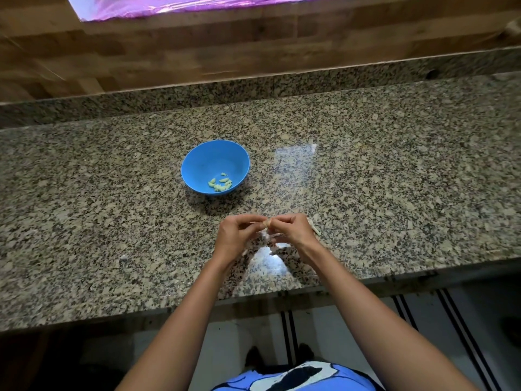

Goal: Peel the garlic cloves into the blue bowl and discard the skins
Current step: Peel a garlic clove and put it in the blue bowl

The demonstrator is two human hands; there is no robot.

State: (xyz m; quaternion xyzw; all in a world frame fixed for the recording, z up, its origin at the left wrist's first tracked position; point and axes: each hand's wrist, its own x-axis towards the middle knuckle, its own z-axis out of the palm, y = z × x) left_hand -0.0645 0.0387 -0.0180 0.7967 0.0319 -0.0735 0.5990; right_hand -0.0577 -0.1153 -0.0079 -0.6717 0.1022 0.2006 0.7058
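- Nearer the person than the blue bowl (207, 162), a garlic clove (265, 223) is held above the granite counter (394, 179). A slip is judged the main risk: if the skin gives way suddenly, the clove could be flicked past the bowl or off the counter's edge.
- Loose skin could also be carried into the bowl with the clove (peeled cloves (221, 183) are already gathered at its near side).
- Pale scraps (275, 245) under the hands, on the near side of the bowl, are taken for skins; they could be scattered by a sweep of a forearm.
- The left hand (235, 235) is curled, and one end of the clove is pinched by its fingertips.
- The right hand (291, 231) is likewise curled and pinched onto the other end; whether skin or flesh is gripped cannot be told.
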